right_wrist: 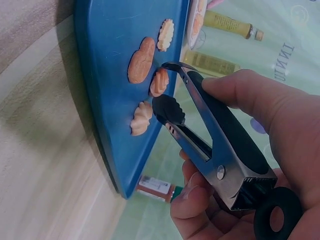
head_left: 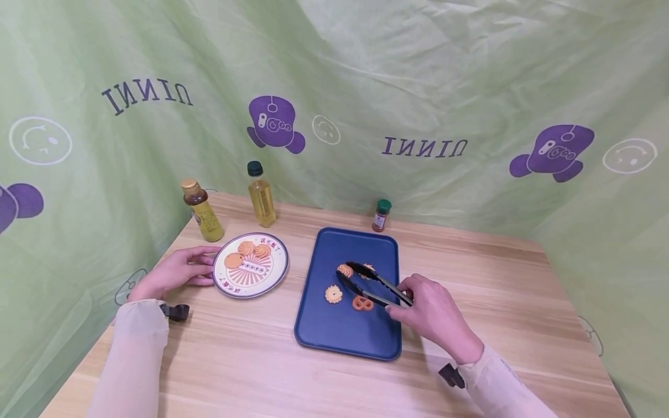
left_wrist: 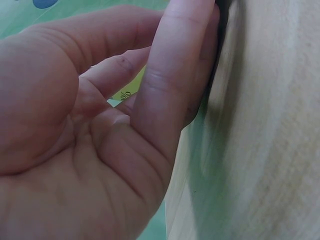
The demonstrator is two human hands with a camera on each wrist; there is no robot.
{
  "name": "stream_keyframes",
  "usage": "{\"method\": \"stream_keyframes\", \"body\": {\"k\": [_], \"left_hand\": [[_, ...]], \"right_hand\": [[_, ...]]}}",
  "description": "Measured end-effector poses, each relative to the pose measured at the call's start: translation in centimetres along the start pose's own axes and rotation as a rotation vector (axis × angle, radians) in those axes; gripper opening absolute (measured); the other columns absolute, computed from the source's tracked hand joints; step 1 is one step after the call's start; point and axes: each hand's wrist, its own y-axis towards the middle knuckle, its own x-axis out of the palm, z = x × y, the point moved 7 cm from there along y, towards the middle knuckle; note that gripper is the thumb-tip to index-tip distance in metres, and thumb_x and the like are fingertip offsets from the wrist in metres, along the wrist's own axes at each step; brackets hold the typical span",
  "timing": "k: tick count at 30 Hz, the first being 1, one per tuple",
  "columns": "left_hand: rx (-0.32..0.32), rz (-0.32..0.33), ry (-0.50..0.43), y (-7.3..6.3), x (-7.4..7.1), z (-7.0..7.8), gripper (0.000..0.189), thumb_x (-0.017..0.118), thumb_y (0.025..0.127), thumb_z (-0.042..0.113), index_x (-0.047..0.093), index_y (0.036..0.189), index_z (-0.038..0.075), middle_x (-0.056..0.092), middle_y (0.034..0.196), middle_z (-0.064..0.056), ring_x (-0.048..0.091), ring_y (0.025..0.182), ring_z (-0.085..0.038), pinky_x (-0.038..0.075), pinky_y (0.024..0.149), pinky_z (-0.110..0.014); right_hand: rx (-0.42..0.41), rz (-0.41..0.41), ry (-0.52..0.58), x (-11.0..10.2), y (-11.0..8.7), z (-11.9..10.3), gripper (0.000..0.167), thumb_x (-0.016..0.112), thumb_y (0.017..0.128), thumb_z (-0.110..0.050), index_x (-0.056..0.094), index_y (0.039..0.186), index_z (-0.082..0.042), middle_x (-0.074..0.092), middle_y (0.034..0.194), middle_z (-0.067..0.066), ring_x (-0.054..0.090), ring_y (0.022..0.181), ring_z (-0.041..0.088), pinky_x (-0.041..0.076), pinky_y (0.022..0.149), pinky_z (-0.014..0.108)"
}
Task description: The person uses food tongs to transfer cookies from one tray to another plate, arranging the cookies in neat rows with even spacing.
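Observation:
My right hand grips black-and-silver kitchen tongs over a blue tray. The spread tong tips straddle a swirl cookie; contact is hard to judge. Beside it on the tray lie a pretzel-shaped cookie, a pale scalloped cookie and another ridged cookie. At left, my left hand holds the left rim of a round patterned plate. On this plate are two swirl cookies and a smooth round cookie. Fingers hide the hold in the left wrist view.
Behind the plate stand a brown-capped sauce bottle and a green-capped oil bottle. A small green-lidded spice jar is behind the tray. Everything stands on a wooden table, and a green patterned cloth hangs behind.

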Motion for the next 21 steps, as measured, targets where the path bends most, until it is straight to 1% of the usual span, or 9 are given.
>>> {"method": "stream_keyframes", "body": {"k": [8,12,17,21], "left_hand": [[0.008,0.01,0.036,0.1,-0.1,-0.1,0.068,0.061,0.113,0.002,0.031,0.173,-0.005,0.055,0.154,-0.04,0.078,0.108,-0.013,0.073,0.096,-0.033],[0.013,0.009,0.037,0.1,-0.1,-0.2,0.068,0.061,0.113,0.002,0.031,0.173,-0.006,0.055,0.154,-0.04,0.078,0.108,-0.012,0.073,0.096,-0.033],[0.013,0.004,0.019,0.1,-0.1,-0.2,0.068,0.061,0.112,0.001,0.03,0.173,-0.006,0.054,0.153,-0.04,0.078,0.108,-0.012,0.073,0.097,-0.033],[0.011,0.007,0.019,0.0,-0.1,-0.2,0.068,0.061,0.113,0.001,0.03,0.173,-0.006,0.054,0.153,-0.04,0.077,0.108,-0.012,0.073,0.097,-0.033]], "right_hand": [[0.0,-0.011,-0.001,0.1,0.5,-0.5,0.042,0.093,0.086,-0.03,0.079,0.115,-0.003,0.067,0.087,0.003,0.056,0.072,0.016,0.045,0.057,0.024],[-0.024,0.001,0.004,0.2,0.9,-1.2,0.037,0.092,0.086,-0.029,0.078,0.111,-0.004,0.066,0.085,0.002,0.056,0.071,0.016,0.046,0.057,0.024],[-0.093,0.019,0.017,0.5,1.5,-3.0,0.032,0.091,0.085,-0.027,0.079,0.106,-0.006,0.065,0.086,0.0,0.056,0.073,0.014,0.05,0.06,0.024],[-0.153,0.016,0.031,1.1,2.1,-5.2,0.036,0.094,0.085,-0.033,0.08,0.106,-0.008,0.062,0.086,-0.001,0.053,0.073,0.013,0.047,0.06,0.024]]}}
